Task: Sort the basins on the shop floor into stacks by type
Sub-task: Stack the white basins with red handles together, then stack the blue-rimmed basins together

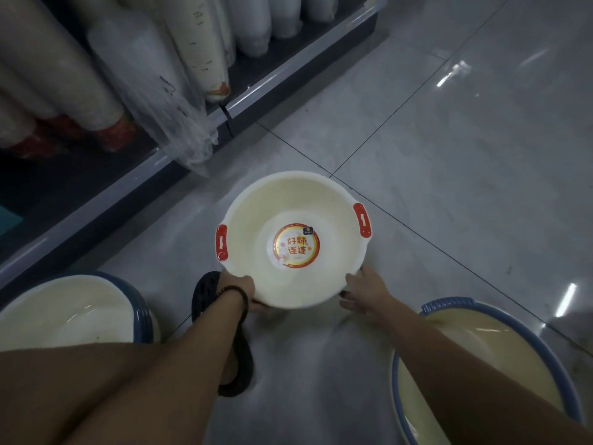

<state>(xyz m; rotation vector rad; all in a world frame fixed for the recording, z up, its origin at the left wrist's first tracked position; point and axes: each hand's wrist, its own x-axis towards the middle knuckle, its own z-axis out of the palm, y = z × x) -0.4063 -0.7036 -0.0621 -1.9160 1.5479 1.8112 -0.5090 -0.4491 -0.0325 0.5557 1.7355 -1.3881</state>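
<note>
A cream basin with two red handles [282, 203] and a round red-and-gold sticker inside is held just above the grey floor in the middle of the view. My left hand [239, 289] grips its near rim on the left, thumb on top and fingers underneath. My right hand [364, 292] holds the near rim on the right the same way. A stack of cream basins with blue rims [73, 311] stands at the lower left. Another blue-rimmed cream basin [481, 335] stands at the lower right, partly hidden by my right forearm.
A dark low shelf [134, 175] runs diagonally along the left, loaded with tall sleeves of stacked white cups and bowls [144, 65] in plastic wrap. My foot in a dark sandal [239, 354] is planted beneath my left forearm. Glossy tiled floor [465, 155] stretches to the right.
</note>
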